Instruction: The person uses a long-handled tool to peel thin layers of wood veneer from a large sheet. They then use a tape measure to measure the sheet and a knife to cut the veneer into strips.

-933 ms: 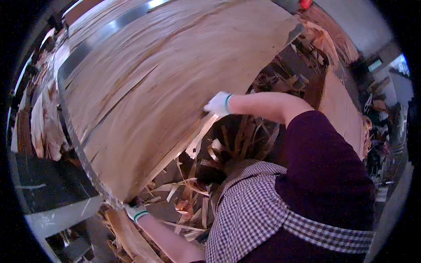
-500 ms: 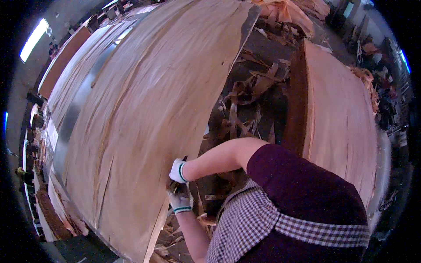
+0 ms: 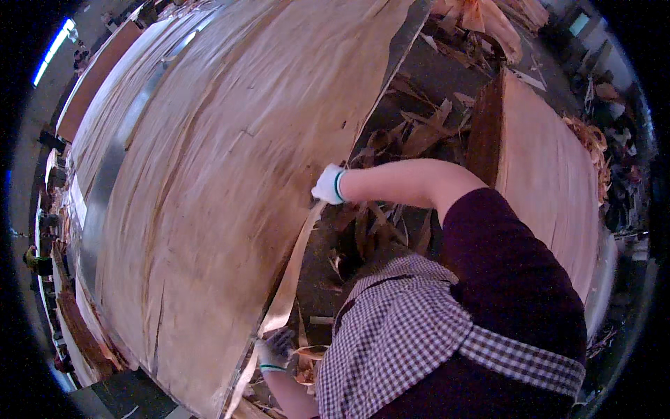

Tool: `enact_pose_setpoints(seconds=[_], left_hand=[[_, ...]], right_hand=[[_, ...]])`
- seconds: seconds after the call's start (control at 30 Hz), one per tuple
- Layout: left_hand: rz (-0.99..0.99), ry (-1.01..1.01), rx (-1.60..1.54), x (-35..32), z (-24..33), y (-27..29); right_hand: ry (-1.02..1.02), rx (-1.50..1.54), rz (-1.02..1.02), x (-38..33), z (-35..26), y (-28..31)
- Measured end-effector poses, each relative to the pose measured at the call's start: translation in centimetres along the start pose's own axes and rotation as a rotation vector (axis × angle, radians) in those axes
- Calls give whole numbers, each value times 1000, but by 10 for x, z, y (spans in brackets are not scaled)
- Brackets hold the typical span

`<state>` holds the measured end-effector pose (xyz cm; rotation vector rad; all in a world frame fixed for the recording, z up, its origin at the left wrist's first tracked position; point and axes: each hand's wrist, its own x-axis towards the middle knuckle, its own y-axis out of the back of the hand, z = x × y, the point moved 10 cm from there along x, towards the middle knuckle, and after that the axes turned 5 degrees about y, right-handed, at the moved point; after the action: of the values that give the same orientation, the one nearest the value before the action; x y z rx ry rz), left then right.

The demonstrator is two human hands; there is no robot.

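Observation:
A wide sheet of pale wood veneer (image 3: 209, 230) lies over the large table in front of me. My right hand (image 3: 328, 185), in a white glove with a green cuff line, is closed at the sheet's right edge; what it grips is mostly hidden. From just below it, a narrow veneer strip (image 3: 296, 269) stands away from the sheet, with a dark gap between them. My left hand (image 3: 274, 347), gloved with dark-stained fingers, is at the same edge lower down, beside the strip. Its fingers look spread, thumb apart.
Torn veneer scraps (image 3: 419, 136) litter the dark floor to the right of the sheet. Beyond them stands a tall stack of veneer (image 3: 548, 188). A shiny metal band (image 3: 105, 209) runs along the sheet's left side. Crumpled veneer (image 3: 481, 24) is heaped at the far right.
My right hand has moved up and right along the sheet's edge, away from my left. My left hand has shifted down. A strip now stands apart from the edge between them.

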<state>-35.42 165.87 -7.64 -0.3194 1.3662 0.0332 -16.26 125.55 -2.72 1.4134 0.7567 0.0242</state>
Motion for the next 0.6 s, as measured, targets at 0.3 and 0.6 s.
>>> enact_pose_setpoints(seconds=[0.3, 0.6], left_hand=[[-300, -194, -474, 137, 8, -269], [243, -479, -666, 90, 24, -265]], right_hand=[[123, 80, -71, -3, 8, 2], [11, -37, 0, -104, 361, -25]])
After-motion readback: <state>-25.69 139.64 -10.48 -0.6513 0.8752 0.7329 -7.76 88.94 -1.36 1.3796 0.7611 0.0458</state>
